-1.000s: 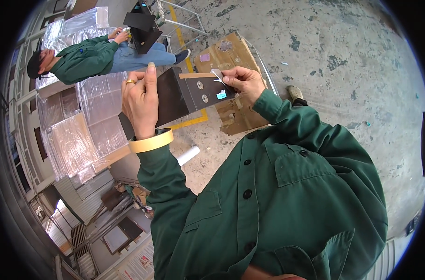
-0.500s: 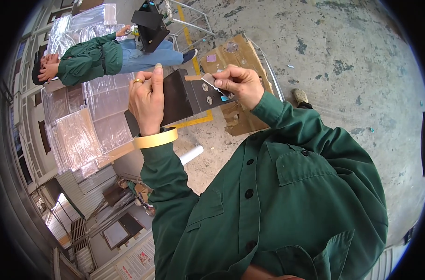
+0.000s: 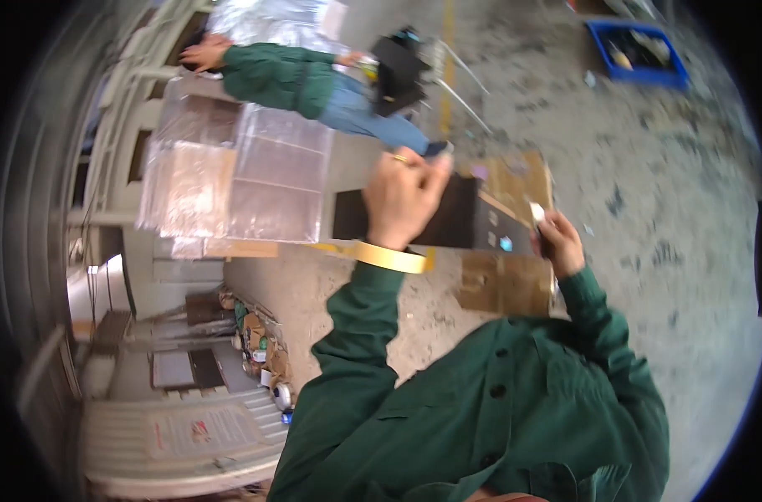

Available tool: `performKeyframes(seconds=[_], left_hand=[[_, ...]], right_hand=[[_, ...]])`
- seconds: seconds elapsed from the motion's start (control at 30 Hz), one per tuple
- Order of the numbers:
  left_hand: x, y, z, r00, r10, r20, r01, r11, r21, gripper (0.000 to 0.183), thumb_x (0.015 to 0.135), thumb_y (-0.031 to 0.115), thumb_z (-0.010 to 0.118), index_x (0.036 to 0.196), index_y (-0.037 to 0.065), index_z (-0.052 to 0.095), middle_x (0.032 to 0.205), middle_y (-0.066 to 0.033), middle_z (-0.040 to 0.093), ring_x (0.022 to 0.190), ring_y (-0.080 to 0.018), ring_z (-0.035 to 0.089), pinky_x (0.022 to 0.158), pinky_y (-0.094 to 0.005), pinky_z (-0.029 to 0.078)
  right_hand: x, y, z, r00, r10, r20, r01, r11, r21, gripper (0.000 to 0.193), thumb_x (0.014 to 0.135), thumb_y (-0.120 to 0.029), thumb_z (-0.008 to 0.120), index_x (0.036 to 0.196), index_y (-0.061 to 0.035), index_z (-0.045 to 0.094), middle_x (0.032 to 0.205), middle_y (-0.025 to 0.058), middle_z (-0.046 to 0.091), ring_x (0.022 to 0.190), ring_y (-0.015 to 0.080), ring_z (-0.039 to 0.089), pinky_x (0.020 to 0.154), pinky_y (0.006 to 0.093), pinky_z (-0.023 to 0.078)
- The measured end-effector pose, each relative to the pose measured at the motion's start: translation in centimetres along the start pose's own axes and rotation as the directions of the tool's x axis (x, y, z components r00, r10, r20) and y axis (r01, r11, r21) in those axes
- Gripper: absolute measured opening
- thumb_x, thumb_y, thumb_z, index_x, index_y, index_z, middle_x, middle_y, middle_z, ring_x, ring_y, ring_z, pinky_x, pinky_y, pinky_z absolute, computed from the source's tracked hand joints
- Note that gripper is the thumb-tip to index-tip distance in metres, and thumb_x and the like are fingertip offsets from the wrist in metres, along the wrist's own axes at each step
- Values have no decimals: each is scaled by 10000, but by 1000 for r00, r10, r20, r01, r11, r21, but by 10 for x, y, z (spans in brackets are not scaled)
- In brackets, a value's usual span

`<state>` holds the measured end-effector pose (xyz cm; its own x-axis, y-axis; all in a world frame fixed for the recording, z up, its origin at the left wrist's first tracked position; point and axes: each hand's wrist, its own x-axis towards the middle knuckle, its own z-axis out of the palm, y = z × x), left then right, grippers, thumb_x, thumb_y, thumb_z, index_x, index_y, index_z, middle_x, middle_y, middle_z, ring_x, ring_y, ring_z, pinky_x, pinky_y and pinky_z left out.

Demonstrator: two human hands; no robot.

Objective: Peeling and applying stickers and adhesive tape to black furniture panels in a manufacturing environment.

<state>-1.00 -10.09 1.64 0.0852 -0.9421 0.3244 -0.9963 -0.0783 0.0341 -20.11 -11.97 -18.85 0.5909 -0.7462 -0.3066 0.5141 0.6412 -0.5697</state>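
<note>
Head view shows 1 blue-patched black box [image 3: 463,219].

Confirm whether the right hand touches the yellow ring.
Apart: the head view shows the yellow ring around the left wrist, with a wide gap to the right hand.

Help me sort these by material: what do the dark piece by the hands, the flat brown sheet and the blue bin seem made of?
Dark piece: perhaps coated board or painted metal; its flat faces look matt, though blur leaves this open.
Flat brown sheet: probably cardboard, from its dull tan surface and uneven edge.
Blue bin: likely smooth plastic, judging by its even, saturated colour.
</note>
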Motion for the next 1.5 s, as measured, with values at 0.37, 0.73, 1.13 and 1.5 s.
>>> performKeyframes(seconds=[0.37, 0.73, 1.13, 1.5], left_hand=[[-5, 1, -1, 995, -4, -103, -3, 998, -67, 420, 788, 376, 568, 529, 48, 607, 650, -27, 493, 675, -213, 506, 538, -367, 421], [-6, 1, -1, 998, -31, -63, 32, 999, 24, 462, 802, 426, 523, 528, 63, 603, 693, -96, 558, 733, -288, 536, 613, -399, 441], [-3, -2, 1, 1000, -19, 7, 18, 1000, 4, 494, 825, 465, 474, 602, 53, 634, 694, -41, 536, 706, -252, 507, 586, -380, 415], [-2, -4, 4, 1000, -4, 7, 4, 1000, 0, 522, 833, 466, 463, 578, 35, 610, 694, -38, 536, 702, -251, 506, 590, -377, 412]], right_hand=[[0, -5, 10, 979, -198, 44, 202, 930, -306, 103, 750, -4, 631, 832, -32, 575, 707, -14, 568, 543, 56, 485, 488, 189, 385], [8, -8, 33, 935, -291, -202, 157, 852, -500, 199, 740, -206, 672, 807, -22, 643, 636, -17, 571, 486, 27, 426, 418, 181, 319], [0, -7, 49, 981, -183, -56, 165, 956, -241, 247, 739, -237, 699, 832, -59, 556, 664, -41, 510, 486, 24, 399, 402, 173, 310], [13, 5, 17, 941, -249, -228, 87, 832, -548, 321, 721, -79, 645, 999, -11, 499, 710, 12, 493, 574, 72, 466, 478, 203, 386]])
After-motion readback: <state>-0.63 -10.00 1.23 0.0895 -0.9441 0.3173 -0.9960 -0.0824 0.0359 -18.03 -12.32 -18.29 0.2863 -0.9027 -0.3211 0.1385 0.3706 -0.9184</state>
